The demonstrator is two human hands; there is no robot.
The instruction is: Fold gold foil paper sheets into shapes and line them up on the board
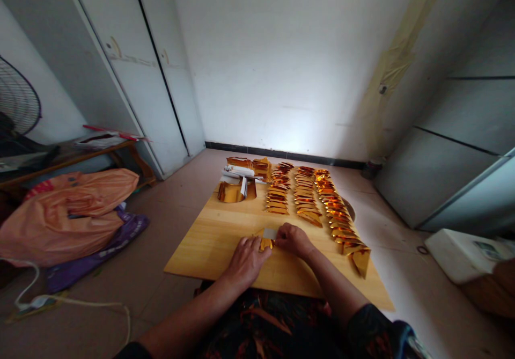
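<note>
A small piece of gold foil paper (266, 243), its pale grey underside partly showing, lies on the wooden board (201, 243) in front of me. My left hand (246, 257) rests on its left part, fingers bent over it and pressing it to the board. At its right edge, my right hand (293, 239) is closed with the fingertips pinching the paper. The fingers cover parts of the sheet, so its full folded shape is hidden. Beyond my hands stand rows of folded gold foil pieces (277, 190), with a larger folded piece (360, 259) at the near right end.
Curved gold foil sheets (231, 191) and white paper rolls (239, 171) sit at the board's far left. On the floor to the left lie an orange plastic bag (80, 203) and a white cable (100, 304). A white box (462, 254) stands at right, near a grey cabinet (446, 149).
</note>
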